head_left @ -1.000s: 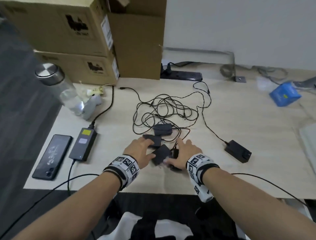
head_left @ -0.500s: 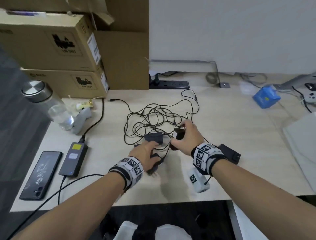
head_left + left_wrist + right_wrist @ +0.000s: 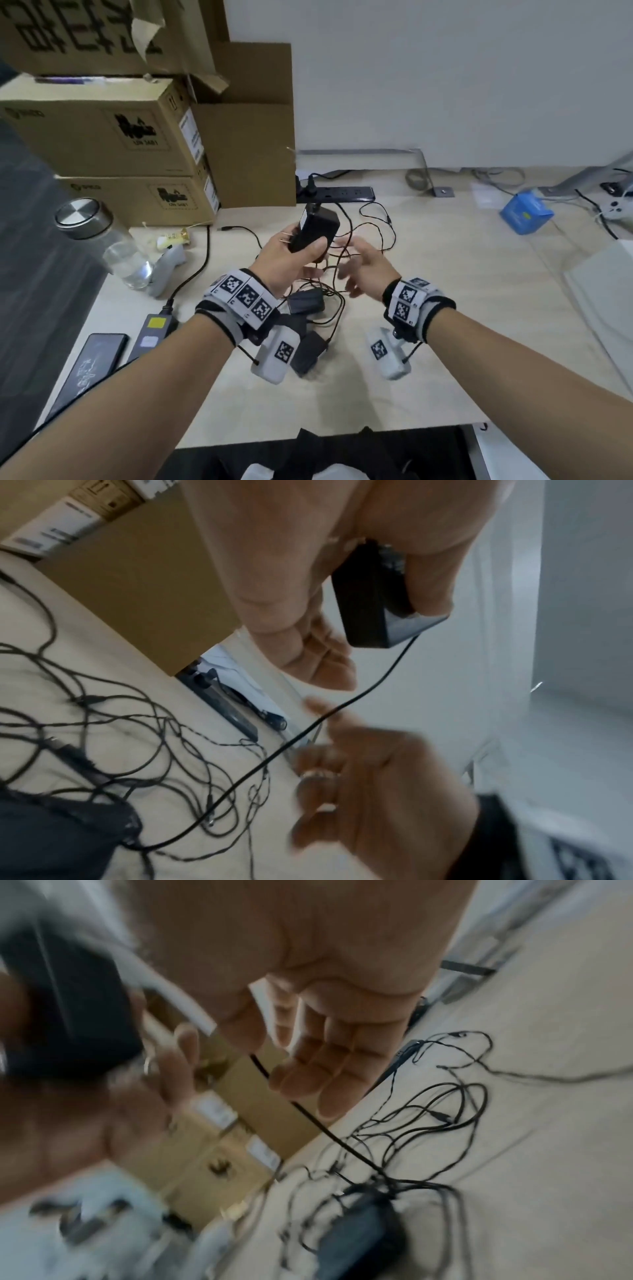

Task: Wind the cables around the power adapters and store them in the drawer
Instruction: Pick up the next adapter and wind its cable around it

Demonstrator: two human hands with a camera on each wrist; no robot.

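Left to right: the left hand (image 3: 291, 260) is raised above the table (image 3: 462, 308), fingers and thumb curled round one black power adapter (image 3: 315, 229), its cable (image 3: 342, 707) trailing unwound into the tangle of cables (image 3: 346, 253). The right hand (image 3: 363, 267) hovers beside, fingers loosely spread, seemingly empty though blurred. Winding looks barely started; other adapters (image 3: 306, 301) lie below, and no drawer is visible.

Left hand (image 3: 291, 260): raised, fingers and thumb curled, gripping. Right hand (image 3: 363, 265): at its 3 o'clock, close by, palm turned inward, fingers loosely spread. Both forearms extended toward 12 o'clock.
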